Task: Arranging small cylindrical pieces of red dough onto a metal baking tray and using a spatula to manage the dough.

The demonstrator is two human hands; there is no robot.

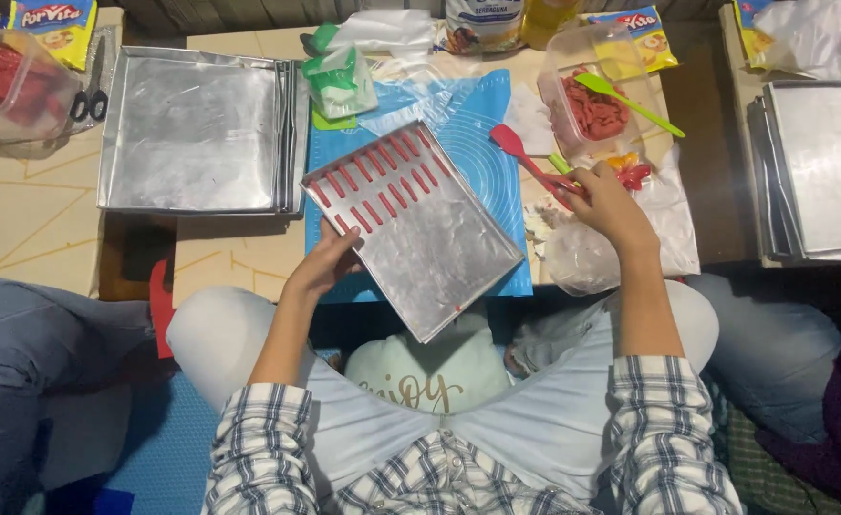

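Left hand (320,267): fingers curl around the near-left edge of the tilted metal tray (430,243), red dough strips (382,176) beyond them. Right hand (606,195): fingers closed on a red spatula (525,157). Judged mid-filling; next strip needs careful, parallel placement.

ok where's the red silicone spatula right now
In the head view, the red silicone spatula lies on the blue baking mat, right of the metal tray with red dough strips, its handle running toward the right hand.
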